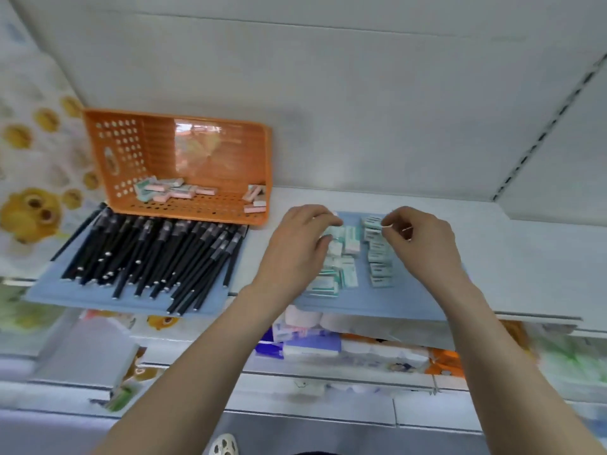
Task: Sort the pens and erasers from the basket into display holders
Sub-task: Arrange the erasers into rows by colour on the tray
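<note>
Erasers (pixel 379 264) in rows on blue mat (pixel 407 300), left hand (pixel 302 247) tight around one, right hand (pixel 420 238) in a pinch on another.

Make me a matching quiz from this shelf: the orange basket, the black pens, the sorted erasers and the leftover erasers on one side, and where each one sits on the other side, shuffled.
Things:
1 orange basket
2 black pens
3 sorted erasers
4 leftover erasers

Places:
A spread on the left blue mat
B in rows on the right blue mat
C inside the basket
D standing behind the pens

Pairs: 1-D, 2-A, 3-B, 4-C
</note>
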### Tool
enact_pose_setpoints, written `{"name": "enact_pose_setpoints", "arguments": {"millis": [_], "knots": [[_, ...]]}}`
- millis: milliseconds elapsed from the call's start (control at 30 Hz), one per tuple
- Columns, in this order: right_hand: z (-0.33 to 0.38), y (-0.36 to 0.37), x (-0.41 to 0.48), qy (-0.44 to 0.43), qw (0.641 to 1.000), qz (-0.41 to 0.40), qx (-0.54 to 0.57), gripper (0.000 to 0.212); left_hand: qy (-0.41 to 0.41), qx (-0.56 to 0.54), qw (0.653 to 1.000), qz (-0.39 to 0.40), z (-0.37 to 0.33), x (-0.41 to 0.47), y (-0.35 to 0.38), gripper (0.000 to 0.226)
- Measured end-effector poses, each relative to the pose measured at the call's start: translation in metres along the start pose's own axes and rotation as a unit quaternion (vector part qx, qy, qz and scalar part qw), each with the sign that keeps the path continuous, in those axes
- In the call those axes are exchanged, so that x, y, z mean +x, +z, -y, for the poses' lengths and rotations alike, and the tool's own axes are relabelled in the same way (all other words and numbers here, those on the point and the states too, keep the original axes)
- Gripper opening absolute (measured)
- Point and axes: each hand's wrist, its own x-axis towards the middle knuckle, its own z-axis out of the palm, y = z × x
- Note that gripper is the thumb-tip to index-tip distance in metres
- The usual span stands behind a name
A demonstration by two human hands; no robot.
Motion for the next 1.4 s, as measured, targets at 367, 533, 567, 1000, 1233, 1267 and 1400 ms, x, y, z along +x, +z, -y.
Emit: {"name": "enact_pose_setpoints", "arguments": {"millis": [367,533,567,1000,1233,1267,1400], "knots": [[0.172,0.122,0.046,-0.250,0.958,0.131,-0.042,0.045,-0.246,0.187,0.948,0.073,0.183,-0.014,-0.126,0.057],[0.198,0.161,0.068,-0.169,0.935,0.202,-0.240,0.053,-0.274,0.248,0.913,0.174,0.229,0.008,-0.131,0.069],[0.201,0.166,0.070,-0.146,0.924,0.218,-0.278,0.053,-0.272,0.258,0.908,0.187,0.235,0.013,-0.129,0.069],[0.210,0.175,0.079,-0.114,0.933,0.198,-0.277,0.047,-0.201,0.347,0.880,0.254,0.258,0.040,-0.113,0.084],[0.209,0.203,0.085,-0.011,0.931,0.212,-0.299,0.049,-0.233,0.223,0.901,0.289,0.247,0.043,-0.110,0.075],[0.208,0.204,0.087,-0.004,0.940,0.204,-0.273,0.049,-0.233,0.203,0.905,0.291,0.246,0.042,-0.107,0.074],[0.209,0.201,0.095,-0.023,0.968,0.199,-0.154,0.050,-0.214,0.179,0.921,0.271,0.247,0.041,-0.100,0.079]]}}
